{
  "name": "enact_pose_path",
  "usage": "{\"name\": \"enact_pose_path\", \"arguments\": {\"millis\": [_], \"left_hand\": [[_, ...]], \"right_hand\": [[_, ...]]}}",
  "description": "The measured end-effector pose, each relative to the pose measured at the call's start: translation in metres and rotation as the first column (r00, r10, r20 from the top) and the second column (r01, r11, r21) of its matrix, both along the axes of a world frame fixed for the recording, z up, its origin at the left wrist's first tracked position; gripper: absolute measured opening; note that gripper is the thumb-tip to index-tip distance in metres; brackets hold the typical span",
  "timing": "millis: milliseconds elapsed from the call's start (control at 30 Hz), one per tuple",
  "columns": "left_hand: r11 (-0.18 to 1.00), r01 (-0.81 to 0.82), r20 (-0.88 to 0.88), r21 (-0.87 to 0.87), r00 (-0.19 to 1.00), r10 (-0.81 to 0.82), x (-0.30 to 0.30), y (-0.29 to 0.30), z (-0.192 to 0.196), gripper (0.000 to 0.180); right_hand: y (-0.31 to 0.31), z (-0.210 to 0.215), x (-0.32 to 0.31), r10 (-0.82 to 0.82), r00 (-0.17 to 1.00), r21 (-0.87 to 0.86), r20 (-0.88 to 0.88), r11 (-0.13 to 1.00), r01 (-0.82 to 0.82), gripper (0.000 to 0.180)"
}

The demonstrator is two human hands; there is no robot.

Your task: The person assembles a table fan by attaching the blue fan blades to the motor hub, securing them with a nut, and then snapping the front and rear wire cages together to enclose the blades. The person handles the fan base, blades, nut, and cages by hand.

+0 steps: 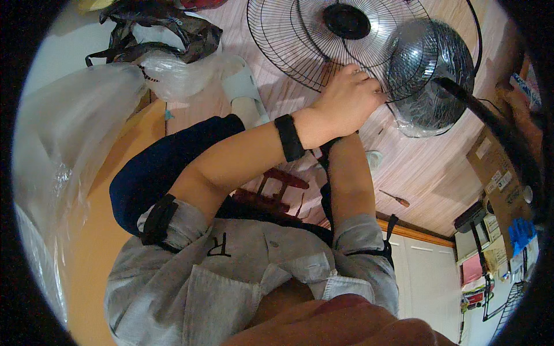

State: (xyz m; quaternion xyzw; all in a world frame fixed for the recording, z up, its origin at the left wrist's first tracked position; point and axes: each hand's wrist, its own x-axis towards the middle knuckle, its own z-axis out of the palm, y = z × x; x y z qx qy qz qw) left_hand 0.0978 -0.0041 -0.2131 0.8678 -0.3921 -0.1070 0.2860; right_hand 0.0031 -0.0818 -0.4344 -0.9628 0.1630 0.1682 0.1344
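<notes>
- Curled fingers of the left hand close on the wires of the fan grille, at its lower rim where it meets the second guard.
- Right hand is hidden beneath the left wrist; only its forearm shows, rising from the lower edge toward the same spot, so whether it grips anything cannot be told.
- Grille lies flat on the floor near the top of the view, a black wire disc with a round black hub at its centre.
- Second guard, domed and wrapped in clear plastic film, lies just beside the grille on the right, its edge overlapping it.
- Black strap circles the left wrist.
- Dark pole runs from the wrapped guard toward the right rim.
- Floor is pale wood-look planking; a screwdriver lies on it below the guards, well apart from the hands.
- Cardboard box stands at the right, near the pole.
- Clear plastic bags and a dark bag sit at the upper left, apart from the grille.
- Pale slipper lies between the bags and the grille.
- Grey shirt and dark trousers of the person fill the lower middle.
</notes>
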Motion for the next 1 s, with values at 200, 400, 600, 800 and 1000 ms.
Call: {"name": "enact_pose_path", "arguments": {"millis": [200, 400, 600, 800, 1000], "left_hand": [[0.999, -0.019, -0.037, -0.05, 0.999, 0.017, 0.004, 0.001, 0.013, 0.028], [0.998, -0.038, 0.001, -0.041, 0.999, 0.038, 0.011, 0.014, 0.037, 0.022], [0.979, -0.059, 0.013, -0.193, 0.998, 0.063, 0.027, 0.022, 0.055, 0.021], [0.953, -0.149, -0.009, -0.265, 0.988, 0.152, 0.03, 0.022, 0.064, 0.018], [0.888, -0.211, 0.008, -0.409, 0.972, 0.234, 0.03, 0.034, 0.062, 0.015]], "right_hand": [[0.011, 0.001, 0.008, -0.025, 1.0, 0.058, -0.008, 0.998, 0.025, 0.025], [0.022, 0.005, 0.018, -0.091, 0.996, 0.108, -0.018, 0.99, 0.093, 0.024], [0.016, 0.03, 0.025, -0.255, 0.963, 0.277, 0.091, 0.935, 0.222, 0.023], [-0.019, 0.083, 0.014, -0.525, 0.825, 0.56, 0.209, 0.756, 0.339, 0.022], [-0.068, 0.163, -0.016, -0.747, 0.601, 0.756, 0.285, 0.561, 0.338, 0.018]]}}
